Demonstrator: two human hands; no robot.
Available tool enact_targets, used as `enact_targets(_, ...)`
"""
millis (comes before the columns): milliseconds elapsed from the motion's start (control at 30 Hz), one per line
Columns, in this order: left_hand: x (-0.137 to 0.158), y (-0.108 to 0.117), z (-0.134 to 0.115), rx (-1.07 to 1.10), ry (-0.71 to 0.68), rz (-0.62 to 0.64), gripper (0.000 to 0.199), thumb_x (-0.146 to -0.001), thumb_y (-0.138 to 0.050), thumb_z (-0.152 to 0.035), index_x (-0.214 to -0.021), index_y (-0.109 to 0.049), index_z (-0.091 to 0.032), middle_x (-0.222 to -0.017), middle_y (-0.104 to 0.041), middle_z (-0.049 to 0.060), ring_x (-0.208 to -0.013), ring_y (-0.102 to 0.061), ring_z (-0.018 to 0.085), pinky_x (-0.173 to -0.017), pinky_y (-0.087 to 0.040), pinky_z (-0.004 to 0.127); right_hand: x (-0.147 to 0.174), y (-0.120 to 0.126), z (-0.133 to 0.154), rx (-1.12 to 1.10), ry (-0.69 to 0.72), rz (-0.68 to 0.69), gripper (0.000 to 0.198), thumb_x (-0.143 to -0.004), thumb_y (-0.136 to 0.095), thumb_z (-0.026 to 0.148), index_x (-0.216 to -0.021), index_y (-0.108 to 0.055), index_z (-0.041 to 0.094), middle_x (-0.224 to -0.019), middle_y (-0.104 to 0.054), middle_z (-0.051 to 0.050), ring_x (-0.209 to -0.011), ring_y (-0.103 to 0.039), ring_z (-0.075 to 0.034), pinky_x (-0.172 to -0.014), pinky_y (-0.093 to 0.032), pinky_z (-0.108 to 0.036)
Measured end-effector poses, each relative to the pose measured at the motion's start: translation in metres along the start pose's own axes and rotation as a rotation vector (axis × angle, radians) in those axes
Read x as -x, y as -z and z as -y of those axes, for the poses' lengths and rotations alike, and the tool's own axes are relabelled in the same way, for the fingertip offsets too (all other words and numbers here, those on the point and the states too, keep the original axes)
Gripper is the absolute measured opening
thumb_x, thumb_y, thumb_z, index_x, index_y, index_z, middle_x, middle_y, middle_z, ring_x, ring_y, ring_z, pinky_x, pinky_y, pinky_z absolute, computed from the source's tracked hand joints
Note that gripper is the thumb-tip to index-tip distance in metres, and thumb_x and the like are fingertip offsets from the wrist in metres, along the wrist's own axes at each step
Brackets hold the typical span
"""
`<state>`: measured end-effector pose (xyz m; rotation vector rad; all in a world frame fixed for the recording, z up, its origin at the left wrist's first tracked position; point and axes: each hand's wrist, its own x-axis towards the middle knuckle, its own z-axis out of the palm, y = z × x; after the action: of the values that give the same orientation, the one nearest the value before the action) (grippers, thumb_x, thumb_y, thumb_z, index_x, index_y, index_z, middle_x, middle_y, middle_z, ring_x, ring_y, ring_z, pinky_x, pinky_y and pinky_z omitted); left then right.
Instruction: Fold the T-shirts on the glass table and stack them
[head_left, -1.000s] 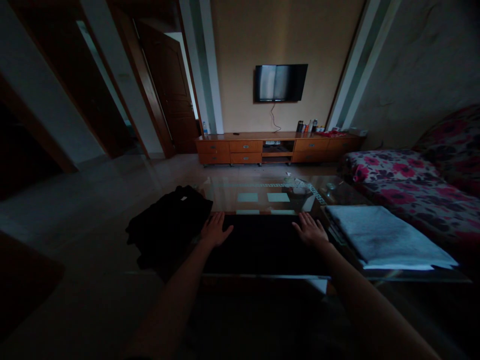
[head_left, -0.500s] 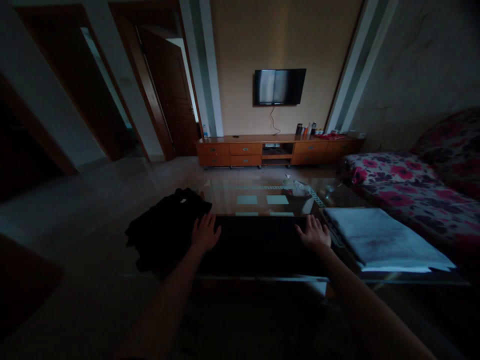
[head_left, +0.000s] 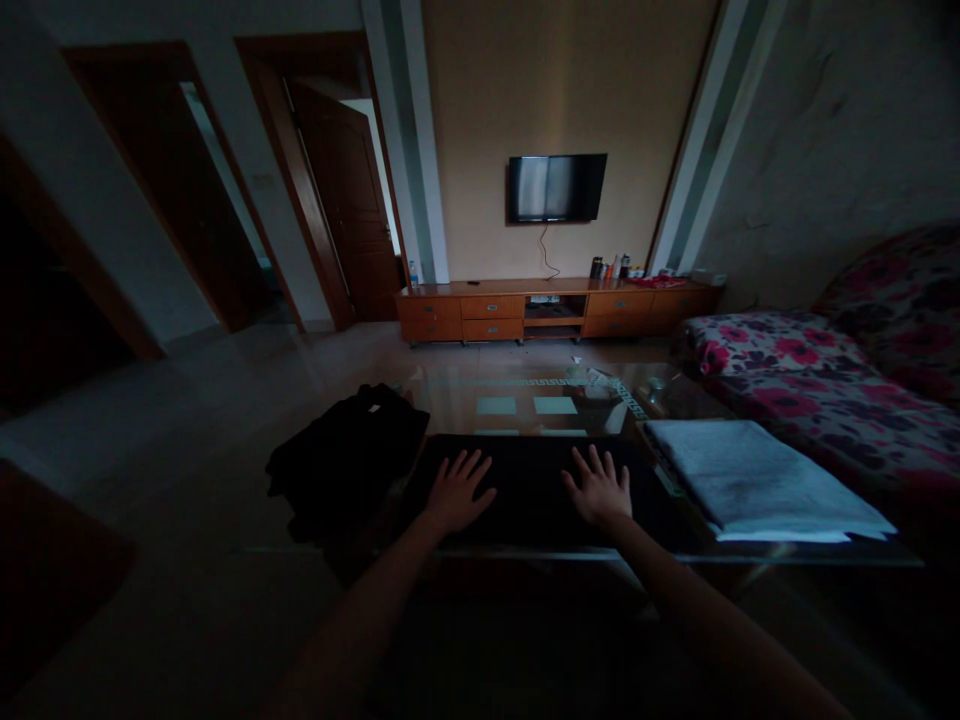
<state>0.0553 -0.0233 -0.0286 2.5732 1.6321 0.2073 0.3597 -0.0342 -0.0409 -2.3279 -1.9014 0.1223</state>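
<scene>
A dark, flat piece of cloth (head_left: 529, 490) lies spread on the glass table (head_left: 450, 400) in front of me; its exact kind is lost in the dim light. On its left part rests my left hand (head_left: 457, 492), palm down with fingers spread. My right hand (head_left: 600, 488) lies the same way on its right part, fingers apart. Neither hand grips anything. Left of the cloth sits a crumpled black garment (head_left: 349, 450) with a small white label. To the right, a folded light-blue cloth (head_left: 757, 480) lies flat.
Toward the table's far side are a clear plastic bag (head_left: 596, 380) and a small glass object (head_left: 656, 385). A flowered sofa (head_left: 817, 370) stands along the right. Beyond the table, a low wooden cabinet (head_left: 491, 308) runs under a wall-mounted television (head_left: 556, 188).
Both hands have moved inward from the dark cloth's left and right edges toward its middle, fingers still spread. The camera view has shifted slightly.
</scene>
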Motion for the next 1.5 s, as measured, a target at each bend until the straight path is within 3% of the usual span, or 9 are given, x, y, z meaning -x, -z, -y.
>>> enact_targets(233, 0.004, 0.001, 0.042, -0.081, 0.181, -0.085, 0.075, -0.100, -0.028, -0.061, -0.158, -0.035, -0.014, -0.166, -0.028, 0.013, -0.156, -0.020, 0.026, -0.126, -0.015, 0.044, -0.004, 0.005, -0.040, 0.027, -0.119, -0.044, 0.077, -0.099, -0.023, 0.066, -0.162, -0.029, 0.023, -0.170, -0.016, -0.012, -0.156, -0.012, -0.031, -0.124, -0.009, -0.051)
enact_targets(367, 0.009, 0.000, 0.058, -0.100, 0.210, -0.051, 0.079, -0.099, -0.025, -0.064, -0.159, -0.031, -0.012, -0.167, -0.025, 0.014, -0.156, -0.020, 0.027, -0.126, -0.016, 0.046, -0.011, 0.000, -0.069, 0.044, -0.096, -0.069, 0.077, -0.100, -0.022, 0.063, -0.163, -0.027, 0.018, -0.169, -0.021, -0.013, -0.156, -0.016, -0.028, -0.124, -0.013, -0.043)
enact_targets(567, 0.013, 0.010, 0.042, -0.158, 0.254, -0.199, 0.063, -0.102, -0.023, -0.046, -0.157, -0.038, -0.018, -0.164, -0.035, 0.011, -0.155, -0.023, 0.025, -0.126, -0.014, 0.046, -0.011, 0.005, -0.057, 0.043, -0.082, -0.241, 0.064, -0.102, -0.022, 0.048, -0.149, -0.051, 0.015, -0.167, -0.027, -0.013, -0.153, -0.025, -0.027, -0.124, -0.014, -0.043)
enact_targets(667, 0.023, 0.016, 0.029, -0.164, 0.224, -0.193, 0.062, -0.102, -0.027, -0.051, -0.157, -0.039, -0.026, -0.166, -0.032, 0.006, -0.155, -0.020, 0.030, -0.126, -0.012, 0.054, -0.002, 0.007, -0.053, 0.069, -0.170, -0.330, 0.059, -0.102, -0.026, 0.047, -0.152, -0.048, 0.025, -0.169, -0.022, -0.010, -0.153, -0.022, -0.031, -0.122, -0.011, -0.053)
enact_targets(800, 0.040, 0.013, 0.032, -0.122, 0.326, -0.076, 0.075, -0.099, -0.026, -0.064, -0.159, -0.033, -0.020, -0.167, -0.026, 0.012, -0.155, -0.020, 0.034, -0.122, -0.019, 0.058, 0.005, 0.001, -0.070, 0.009, -0.270, -0.206, 0.072, -0.100, -0.025, 0.057, -0.160, -0.034, 0.020, -0.166, -0.027, -0.015, -0.154, -0.021, -0.033, -0.121, -0.019, -0.052)
enact_targets(1000, 0.047, 0.000, 0.054, -0.107, 0.280, -0.015, 0.077, -0.101, -0.020, -0.061, -0.162, -0.023, -0.012, -0.169, -0.016, 0.014, -0.157, -0.013, 0.028, -0.124, -0.018, 0.046, -0.001, -0.005, -0.096, -0.039, -0.142, -0.101, 0.086, -0.098, -0.022, 0.062, -0.160, -0.026, 0.003, -0.167, -0.025, -0.017, -0.156, -0.015, -0.029, -0.125, -0.015, -0.041)
enact_targets(1233, 0.048, 0.023, 0.040, -0.051, 0.512, 0.007, 0.072, -0.101, -0.029, -0.054, -0.158, -0.032, -0.010, -0.166, -0.027, 0.020, -0.152, -0.027, 0.034, -0.118, -0.028, 0.047, 0.016, 0.025, -0.052, -0.038, -0.310, -0.166, 0.075, -0.100, -0.028, 0.055, -0.160, -0.031, 0.010, -0.168, -0.017, -0.021, -0.154, -0.016, -0.037, -0.122, -0.014, -0.054)
enact_targets(1367, 0.043, 0.039, 0.029, -0.008, 0.770, -0.061, 0.066, -0.098, -0.034, -0.055, -0.133, -0.058, -0.005, -0.142, -0.051, 0.028, -0.133, -0.048, 0.040, -0.100, -0.045, 0.050, 0.036, 0.052, -0.016, -0.116, -0.214, -0.035, 0.071, -0.100, -0.029, 0.057, -0.160, -0.031, 0.019, -0.169, -0.017, -0.016, -0.154, -0.017, -0.035, -0.119, -0.016, -0.061)
enact_targets(1500, 0.031, 0.043, 0.030, 0.051, 0.911, -0.091, 0.063, -0.095, -0.043, -0.056, -0.127, -0.059, -0.004, -0.135, -0.055, 0.030, -0.127, -0.053, 0.041, -0.095, -0.048, 0.049, 0.053, 0.065, 0.015, -0.186, -0.146, 0.093, 0.071, -0.098, -0.040, 0.055, -0.158, -0.033, 0.019, -0.167, -0.023, -0.017, -0.152, -0.023, -0.036, -0.116, -0.023, -0.061)
